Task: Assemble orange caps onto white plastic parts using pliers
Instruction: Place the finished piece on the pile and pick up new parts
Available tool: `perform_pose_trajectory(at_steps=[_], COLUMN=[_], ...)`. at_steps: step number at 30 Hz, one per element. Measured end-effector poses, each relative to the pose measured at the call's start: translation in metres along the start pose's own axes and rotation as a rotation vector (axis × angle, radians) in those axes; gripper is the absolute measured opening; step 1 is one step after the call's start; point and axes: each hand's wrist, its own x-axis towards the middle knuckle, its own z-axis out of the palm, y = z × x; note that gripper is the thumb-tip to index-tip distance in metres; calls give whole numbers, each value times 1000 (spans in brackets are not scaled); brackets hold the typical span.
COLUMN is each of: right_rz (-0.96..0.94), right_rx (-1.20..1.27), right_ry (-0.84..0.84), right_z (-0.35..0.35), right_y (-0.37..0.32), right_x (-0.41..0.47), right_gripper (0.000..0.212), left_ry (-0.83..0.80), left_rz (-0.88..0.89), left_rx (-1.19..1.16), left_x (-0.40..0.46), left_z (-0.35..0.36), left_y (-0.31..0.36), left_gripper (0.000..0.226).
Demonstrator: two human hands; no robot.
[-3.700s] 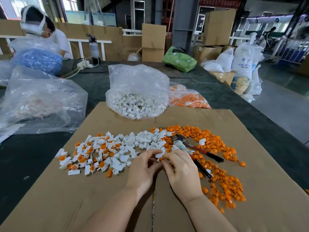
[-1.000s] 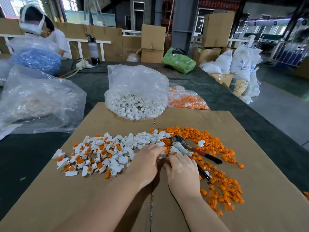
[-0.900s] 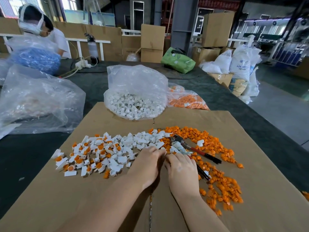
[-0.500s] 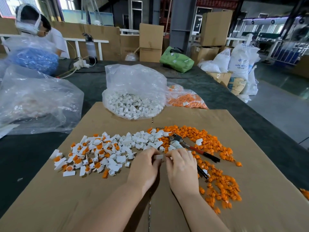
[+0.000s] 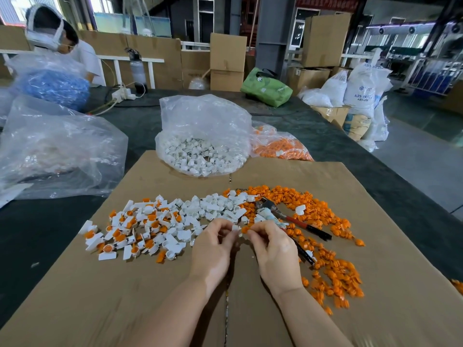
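Note:
My left hand [image 5: 213, 249] pinches a small white plastic part [image 5: 235, 227] just above the cardboard. Right beside it, my right hand [image 5: 273, 249] pinches an orange cap [image 5: 245, 229] at its fingertips; cap and part almost touch. Loose white parts [image 5: 215, 206] lie heaped beyond my hands. To the left sits a spread of white parts with orange caps fitted [image 5: 130, 231]. Loose orange caps [image 5: 333, 271] stretch along the right side. Pliers [image 5: 293, 219] with red and black handles lie on the caps, partly under my right hand.
A clear bag of white parts [image 5: 200, 146] and a bag of orange caps [image 5: 278, 147] stand at the cardboard sheet's [image 5: 150, 296] far edge. A large clear bag [image 5: 55, 151] lies at the left on the dark table. A person works at the back left.
My hands have lifted off the pile and come together; the left now holds a white part and the right holds an orange cap beside it.

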Motion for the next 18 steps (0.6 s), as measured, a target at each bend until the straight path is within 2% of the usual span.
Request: perform_pose_trajectory(at_steps=[7, 18], right_rz=[-151, -257], right_rx=[-184, -243], right_ry=[24, 23], right_z=[4, 5], right_y=[0, 0], right_x=[0, 0], right_gripper=[15, 31], left_ry=[-71, -90], left_rz=[-97, -1], left_rx=[-226, -27], left_x=[-1, -6], left_z=[-2, -2], left_y=[-1, -4], left_gripper=[16, 12])
